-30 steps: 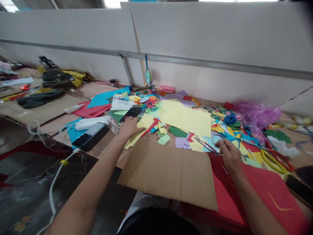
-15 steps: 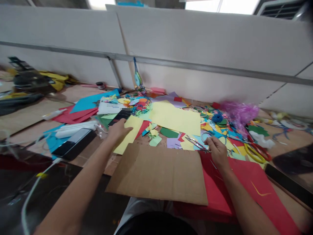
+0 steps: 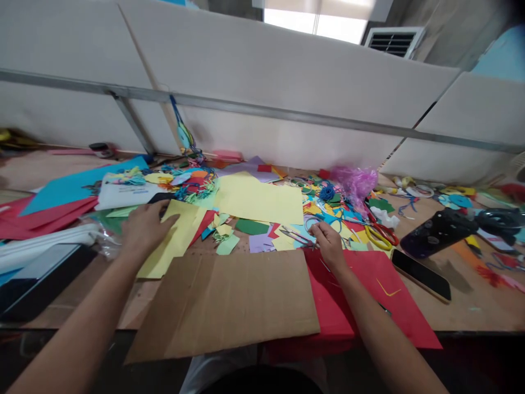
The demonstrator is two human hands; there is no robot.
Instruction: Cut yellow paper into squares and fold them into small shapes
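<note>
Left hand: open, palm down, fingers extended and slightly spread. It rests on a folded-looking yellow paper, with the fingertips on the paper and the heel of the hand over the scraps beside it. No grip is seen. The forearm enters from the lower left corner and reaches forward, low over the table.

Right hand: partly closed, with the fingers drawn into a pinch at the handle end of the small scissors. Contact is apparent, but whether the fingers actually grip the scissors cannot be determined. The forearm enters from the lower right, and the wrist is raised over a red sheet.

The small scissors lie flat on the scattered paper scraps, tips pointing left, just above the red sheet's upper edge.

The cardboard lies between the two hands and nearer the person, overhanging the table edge; neither hand touches it. A large yellow sheet lies beyond the hands. Yellow-handled scissors lie to the right of the right hand, near a phone. A blue yarn ball and pink plastic sit farther back.
</note>
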